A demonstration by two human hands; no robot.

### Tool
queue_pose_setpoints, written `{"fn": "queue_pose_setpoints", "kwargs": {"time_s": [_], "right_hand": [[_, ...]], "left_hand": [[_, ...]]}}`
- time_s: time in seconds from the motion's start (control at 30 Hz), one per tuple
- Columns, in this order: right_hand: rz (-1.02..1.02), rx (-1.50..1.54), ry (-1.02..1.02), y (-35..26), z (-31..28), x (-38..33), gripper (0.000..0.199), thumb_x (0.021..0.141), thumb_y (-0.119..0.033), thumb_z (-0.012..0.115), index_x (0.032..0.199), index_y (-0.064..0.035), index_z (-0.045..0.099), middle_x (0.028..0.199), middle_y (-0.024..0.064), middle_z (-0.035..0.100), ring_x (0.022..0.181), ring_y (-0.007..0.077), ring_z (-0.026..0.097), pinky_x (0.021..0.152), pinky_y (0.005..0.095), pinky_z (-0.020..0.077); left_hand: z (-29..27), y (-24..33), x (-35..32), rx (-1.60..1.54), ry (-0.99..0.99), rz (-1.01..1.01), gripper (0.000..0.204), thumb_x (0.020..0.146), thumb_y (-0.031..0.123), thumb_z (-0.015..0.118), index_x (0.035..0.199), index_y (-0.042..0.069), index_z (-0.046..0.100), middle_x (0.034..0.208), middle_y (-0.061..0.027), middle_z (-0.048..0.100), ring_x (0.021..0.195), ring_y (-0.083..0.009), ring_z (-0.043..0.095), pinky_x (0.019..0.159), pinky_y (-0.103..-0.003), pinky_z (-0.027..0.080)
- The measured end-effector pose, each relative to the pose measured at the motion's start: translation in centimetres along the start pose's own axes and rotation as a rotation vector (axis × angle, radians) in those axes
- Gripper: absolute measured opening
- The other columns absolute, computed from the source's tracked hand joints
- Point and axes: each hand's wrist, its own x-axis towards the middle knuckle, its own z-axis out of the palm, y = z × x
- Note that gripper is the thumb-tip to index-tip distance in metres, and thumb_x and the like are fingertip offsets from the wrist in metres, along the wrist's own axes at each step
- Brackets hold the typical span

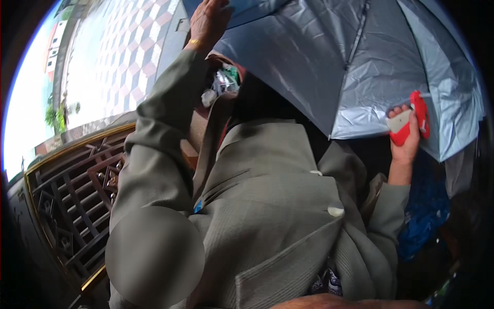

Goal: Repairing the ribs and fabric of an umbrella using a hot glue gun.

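Umbrella (383, 62), silver-grey with a ribbed canopy, spreads from 12 to 3 o'clock. Leftmost, a gilt-edged lattice panel (77, 198) stands at 8 to 9; patterned paving (131, 56) shows at 10 to 11. Between 11 and 12, the left hand (208, 24), fingers bent, reaches up by the canopy's upper-left edge; its fingertips are cut off, so I cannot tell whether it grips. Clear and green wrappings (225, 81) sit just below. At 3, the right hand (406, 147) is closed around a red and pale-grey tool (403, 122), overlapping the canopy. Blue plastic (424, 213) lies near 4.
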Motion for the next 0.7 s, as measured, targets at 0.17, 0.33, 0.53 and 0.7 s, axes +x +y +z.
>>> {"fn": "queue_pose_setpoints", "kwargs": {"time_s": [0.17, 0.33, 0.53, 0.7], "right_hand": [[-0.164, -0.145, 0.206, -2.2, 3.5, -0.8, 0.033, 0.083, -0.028, 0.056, 0.102, -0.0006, 0.050, 0.088, 0.0119, 0.057, 0.082, 0.0237, 0.057, 0.074, 0.0366, 0.0477], [-0.296, -0.113, 0.097, -3.8, 2.6, -2.1, 0.034, 0.083, -0.028, 0.056, 0.103, -0.0014, 0.051, 0.088, 0.0116, 0.058, 0.083, 0.0234, 0.058, 0.073, 0.0357, 0.0479], [-0.391, -0.051, 0.188, -5.4, -0.8, -1.9, 0.032, 0.085, -0.024, 0.053, 0.106, 0.0009, 0.049, 0.094, 0.0130, 0.057, 0.089, 0.0244, 0.057, 0.077, 0.0375, 0.0474], [-0.581, -0.343, 0.245, -10.4, -3.0, 1.4, 0.026, 0.083, -0.019, 0.055, 0.098, 0.0030, 0.053, 0.092, 0.0134, 0.059, 0.087, 0.0251, 0.059, 0.076, 0.0379, 0.0477]], "left_hand": [[4.5, 1.4, -0.7, 0.248, -0.264, 0.178, 0.043, 0.071, 0.029, 0.067, 0.105, 0.010, 0.048, 0.097, -0.0136, 0.053, 0.090, -0.0343, 0.053, 0.073, -0.041, 0.045], [6.6, 2.2, 0.1, 0.184, -0.377, -0.021, 0.030, 0.076, 0.024, 0.057, 0.098, 0.006, 0.046, 0.098, -0.0205, 0.053, 0.087, -0.0414, 0.054, 0.073, -0.045, 0.043], [7.3, 2.6, -1.0, 0.162, -0.382, -0.027, 0.022, 0.079, 0.022, 0.051, 0.092, 0.004, 0.047, 0.084, -0.0218, 0.059, 0.081, -0.0397, 0.057, 0.070, -0.045, 0.045], [8.2, 6.3, -2.6, -0.112, -0.398, -0.033, 0.027, 0.076, 0.031, 0.055, 0.090, 0.008, 0.059, 0.084, -0.0202, 0.061, 0.083, -0.0378, 0.057, 0.072, -0.042, 0.045]]}}
